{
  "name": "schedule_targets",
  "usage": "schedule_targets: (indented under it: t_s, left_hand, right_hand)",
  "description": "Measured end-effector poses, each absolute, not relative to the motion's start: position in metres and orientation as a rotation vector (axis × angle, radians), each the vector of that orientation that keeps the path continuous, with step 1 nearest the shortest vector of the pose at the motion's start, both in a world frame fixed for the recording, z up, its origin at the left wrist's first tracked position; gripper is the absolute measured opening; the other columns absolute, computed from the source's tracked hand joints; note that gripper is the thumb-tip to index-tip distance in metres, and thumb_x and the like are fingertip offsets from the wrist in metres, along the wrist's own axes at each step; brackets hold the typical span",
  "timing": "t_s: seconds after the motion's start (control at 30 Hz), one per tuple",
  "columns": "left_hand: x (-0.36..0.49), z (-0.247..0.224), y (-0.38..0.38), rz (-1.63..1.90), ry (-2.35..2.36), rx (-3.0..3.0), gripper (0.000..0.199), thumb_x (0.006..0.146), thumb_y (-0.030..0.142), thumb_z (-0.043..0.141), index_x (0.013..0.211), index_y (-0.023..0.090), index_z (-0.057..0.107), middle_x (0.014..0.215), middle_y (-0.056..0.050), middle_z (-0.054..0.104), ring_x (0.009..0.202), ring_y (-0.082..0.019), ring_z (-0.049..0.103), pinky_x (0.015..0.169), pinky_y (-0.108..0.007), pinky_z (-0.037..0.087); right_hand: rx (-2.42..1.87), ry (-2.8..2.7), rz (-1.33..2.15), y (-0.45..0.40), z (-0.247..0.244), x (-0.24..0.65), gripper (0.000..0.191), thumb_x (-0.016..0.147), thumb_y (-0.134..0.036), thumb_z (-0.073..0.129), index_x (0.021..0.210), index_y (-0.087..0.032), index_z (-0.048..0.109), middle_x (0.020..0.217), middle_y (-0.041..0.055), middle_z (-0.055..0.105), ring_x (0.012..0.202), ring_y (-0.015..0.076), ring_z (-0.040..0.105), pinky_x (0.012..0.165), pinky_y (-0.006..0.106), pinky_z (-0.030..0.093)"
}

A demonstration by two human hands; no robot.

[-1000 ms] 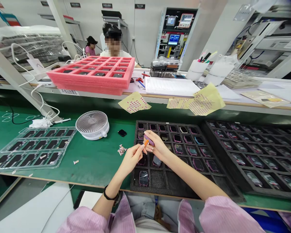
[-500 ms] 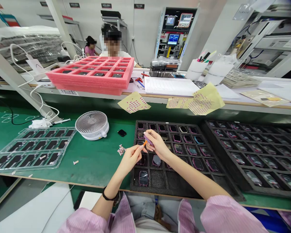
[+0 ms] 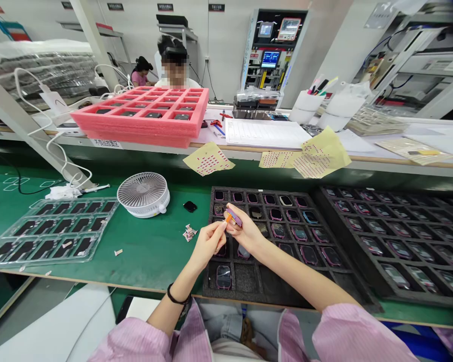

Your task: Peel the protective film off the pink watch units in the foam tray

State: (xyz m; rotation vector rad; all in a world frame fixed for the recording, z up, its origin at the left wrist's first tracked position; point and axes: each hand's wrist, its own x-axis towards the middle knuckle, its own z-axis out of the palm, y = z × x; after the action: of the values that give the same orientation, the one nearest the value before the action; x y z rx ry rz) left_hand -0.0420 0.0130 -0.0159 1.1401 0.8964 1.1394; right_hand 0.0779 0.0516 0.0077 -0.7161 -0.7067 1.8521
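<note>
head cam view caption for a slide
Left hand holds a small orange piece against a purple part in the right hand, over a black foam tray.

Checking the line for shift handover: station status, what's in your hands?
Left hand: small orange piece pinched. Right hand: small purple part held. Both above black foam tray.

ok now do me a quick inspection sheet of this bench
surface: green bench mat, small scraps lying on it
job's things: purple part and orange piece held close together above a black foam tray of small framed parts
hands: left hand pinches the orange piece, right hand pinches the purple part
clutter: paper scraps, small black item, desk fan
cables: white cables looping at the left
surroundings: pink foam tray, seated co-worker opposite
</note>
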Motion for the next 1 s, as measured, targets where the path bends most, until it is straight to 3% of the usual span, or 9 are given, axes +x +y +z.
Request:
schedule_targets:
  t_s: [0.1,0.23,0.43,0.53,0.6,0.8,1.0]
  left_hand:
    - [-0.041,-0.012,0.017,1.19,0.946,1.099,0.046,0.078,0.061,0.056,0.069,0.016,0.053,0.039,0.011,0.03,0.032,-0.002,0.019,0.032,-0.016,0.016]
    - [-0.035,-0.008,0.02,1.185,0.986,1.117,0.047,0.072,0.06,0.063,0.066,0.017,0.046,0.043,0.011,0.033,0.034,-0.001,0.02,0.033,-0.016,0.014]
    - [-0.058,-0.018,0.019,1.194,1.162,1.174,0.041,0.082,0.057,0.05,0.068,0.02,0.039,0.047,0.01,0.028,0.037,-0.005,0.022,0.039,-0.018,0.018]
    - [-0.088,-0.029,0.018,1.062,1.431,1.479,0.037,0.085,0.048,0.049,0.063,0.018,0.043,0.051,0.006,0.037,0.045,-0.007,0.033,0.047,-0.02,0.025]
    - [-0.105,-0.037,0.016,0.9,1.663,1.642,0.033,0.086,0.041,0.05,0.062,0.018,0.048,0.055,0.002,0.046,0.051,-0.011,0.042,0.053,-0.021,0.027]
    - [-0.12,-0.048,0.01,0.559,1.974,1.732,0.028,0.091,0.037,0.046,0.075,0.019,0.06,0.065,-0.006,0.061,0.063,-0.02,0.059,0.055,-0.023,0.028]
    - [-0.119,-0.047,0.014,0.463,2.064,1.746,0.026,0.092,0.038,0.046,0.085,0.019,0.063,0.073,-0.008,0.067,0.073,-0.023,0.064,0.054,-0.022,0.027]
  right_hand:
    - [-0.737,-0.784,1.759,0.05,0.002,0.079,0.031,0.069,-0.038,0.075,0.073,-0.02,0.05,0.043,-0.0119,0.036,0.034,0.0011,0.016,0.032,0.014,0.011]
    - [-0.807,-0.959,1.666,0.044,-0.005,0.076,0.027,0.074,-0.043,0.068,0.083,-0.022,0.054,0.053,-0.0091,0.044,0.036,0.003,0.026,0.032,0.015,0.016]
    - [-0.988,-1.186,1.286,0.081,-0.029,0.098,0.026,0.081,-0.049,0.057,0.088,-0.024,0.05,0.066,-0.0067,0.046,0.039,0.0057,0.034,0.035,0.018,0.025]
    - [-1.333,-1.528,0.815,0.111,-0.048,0.121,0.023,0.085,-0.046,0.046,0.087,-0.024,0.05,0.072,-0.0027,0.053,0.053,0.0122,0.049,0.05,0.024,0.039]
    - [-1.412,-1.629,0.703,0.125,-0.06,0.131,0.018,0.083,-0.04,0.049,0.083,-0.022,0.051,0.072,0.0001,0.057,0.065,0.0168,0.055,0.061,0.028,0.041]
    - [-1.463,-1.852,0.653,0.136,-0.075,0.138,0.007,0.077,-0.026,0.056,0.072,-0.021,0.055,0.066,0.0007,0.058,0.067,0.0195,0.055,0.067,0.031,0.04]
    - [-1.493,-2.056,0.361,0.123,-0.065,0.129,0.01,0.085,-0.024,0.055,0.086,-0.02,0.063,0.096,0.0108,0.061,0.098,0.0279,0.052,0.084,0.04,0.037]
